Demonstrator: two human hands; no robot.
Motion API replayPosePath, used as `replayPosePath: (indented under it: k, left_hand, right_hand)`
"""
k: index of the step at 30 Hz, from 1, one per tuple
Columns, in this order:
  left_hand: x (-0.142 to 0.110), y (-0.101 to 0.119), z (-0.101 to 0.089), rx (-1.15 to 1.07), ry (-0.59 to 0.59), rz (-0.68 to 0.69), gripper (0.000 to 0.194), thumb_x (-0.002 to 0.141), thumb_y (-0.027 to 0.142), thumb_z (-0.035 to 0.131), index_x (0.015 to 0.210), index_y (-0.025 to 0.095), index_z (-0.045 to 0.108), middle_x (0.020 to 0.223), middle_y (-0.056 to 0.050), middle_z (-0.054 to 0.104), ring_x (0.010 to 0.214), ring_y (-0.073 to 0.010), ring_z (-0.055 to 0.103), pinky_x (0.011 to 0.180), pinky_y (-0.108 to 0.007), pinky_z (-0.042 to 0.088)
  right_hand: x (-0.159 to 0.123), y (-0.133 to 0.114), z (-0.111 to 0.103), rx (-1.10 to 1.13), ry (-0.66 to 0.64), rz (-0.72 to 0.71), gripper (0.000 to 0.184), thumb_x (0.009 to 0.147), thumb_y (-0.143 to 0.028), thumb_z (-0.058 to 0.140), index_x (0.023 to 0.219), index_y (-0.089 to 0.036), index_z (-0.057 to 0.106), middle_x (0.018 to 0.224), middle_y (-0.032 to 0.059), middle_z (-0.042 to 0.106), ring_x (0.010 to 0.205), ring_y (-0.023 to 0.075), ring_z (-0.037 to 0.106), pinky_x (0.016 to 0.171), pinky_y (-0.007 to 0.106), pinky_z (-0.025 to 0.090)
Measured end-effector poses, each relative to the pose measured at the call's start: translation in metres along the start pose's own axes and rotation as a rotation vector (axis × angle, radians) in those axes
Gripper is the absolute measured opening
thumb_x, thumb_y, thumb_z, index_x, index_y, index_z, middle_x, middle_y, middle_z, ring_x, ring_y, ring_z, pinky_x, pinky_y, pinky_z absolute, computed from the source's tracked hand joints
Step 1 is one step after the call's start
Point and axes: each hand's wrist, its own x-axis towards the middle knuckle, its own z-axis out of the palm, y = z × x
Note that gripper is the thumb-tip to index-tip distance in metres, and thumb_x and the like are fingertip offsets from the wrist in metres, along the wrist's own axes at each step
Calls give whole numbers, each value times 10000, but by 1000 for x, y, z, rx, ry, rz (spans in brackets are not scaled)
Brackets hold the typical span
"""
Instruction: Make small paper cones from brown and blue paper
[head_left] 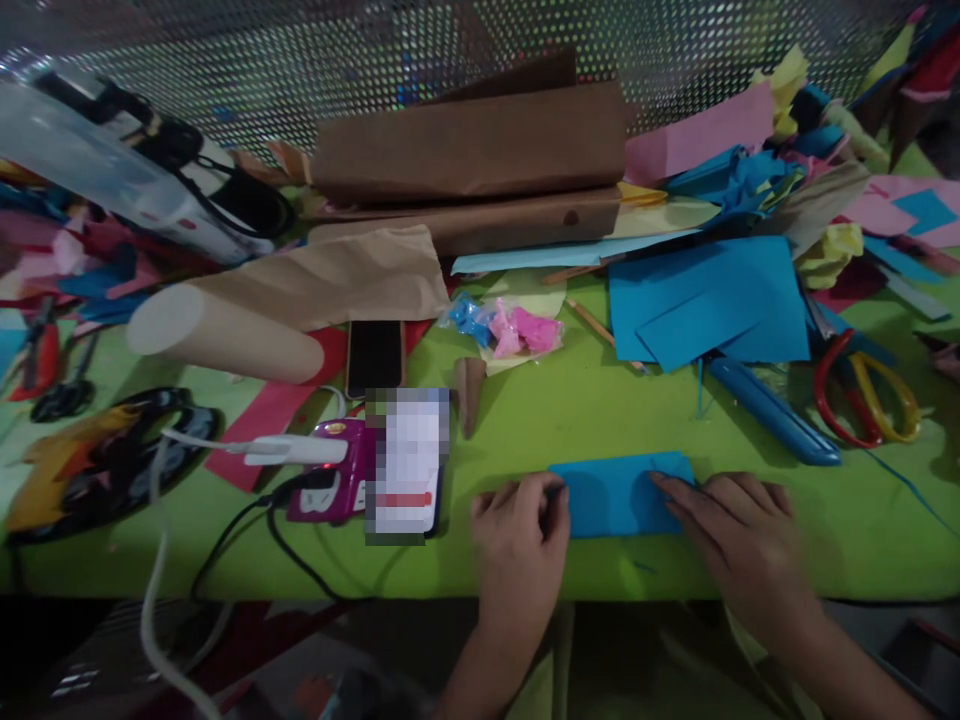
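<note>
"Position of the blue paper, please?"

"From my remote station, I logged it flat on the green table (525, 430), near its front edge. The lit phone (409, 460) lay farther left; red-handled scissors (823, 395) sat beyond the paper to the right."

"Expected handling?"

"I judged the blue paper (615, 500) very light, flexible, easily creased or torn, and liable to slide under a sideways push. Best hold, in my estimate: a light pinch at the left short edge, flat fingertips at the right one. Its middle would likely buckle if squeezed end to end."

"Hand poses?"

"Left hand (521, 520): fingers curled, thumb and forefinger closed on the paper's left edge, forearm rising from below. Right hand (754, 520): palm down, reaching in leftward, fingers stretched over the right end, fingertips on the surface."

"Was the right one pinching?"

"I could not tell; its thumb was unclear."
</note>
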Motion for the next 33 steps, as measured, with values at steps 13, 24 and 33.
replayPosePath:
  k: [13,24,33]
  left_hand:
    - [-2,-2,0,7,-1,16,92,927,149,599,923,223,656,704,29,686,650,-177,638,720,-351,347]
    - [-1,-2,1,12,-16,18,104,936,146,585,931,217,661,750,11,718,684,-187,653,724,-350,338]
    - [-3,-1,1,36,-14,34,104,951,144,591,952,214,668,767,15,729,706,-186,645,728,-347,335]
  right_hand:
    - [4,-2,0,-27,-7,-5,309,1037,-252,524,1287,-235,706,719,26,562,760,212,493,670,367,299]
    - [5,-1,4,-62,-11,0,339,1050,-286,490,1290,-197,714,714,29,521,750,212,470,662,357,308]
    - [4,-1,4,-84,-19,25,346,1053,-307,485,1305,-233,710,715,37,535,766,221,487,673,364,320]
